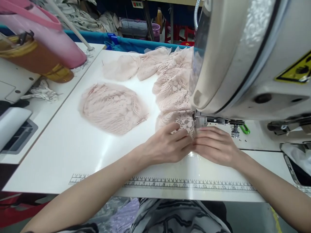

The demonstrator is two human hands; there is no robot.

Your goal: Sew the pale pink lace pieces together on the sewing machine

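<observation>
A strip of pale pink lace fabric (173, 94) runs from the back of the table to the foot of the sewing machine (218, 64). My left hand (170, 142) has its fingers curled, closed on the near end of the lace just left of the presser foot. Beside it my right hand (216, 145) lies with fingers together and fairly straight, its tips at the lace's edge near the foot. The fingertips of both hands meet, and what is between them is partly hidden. A separate oval lace piece (114, 108) lies flat to the left.
A ruler scale (170, 184) is printed along the front edge of the white table (60, 155). At the left stand a pink container (48, 35) and an amber holder (36, 60). A phone (297, 171) lies at the far right. Blue cloth (136, 47) borders the back.
</observation>
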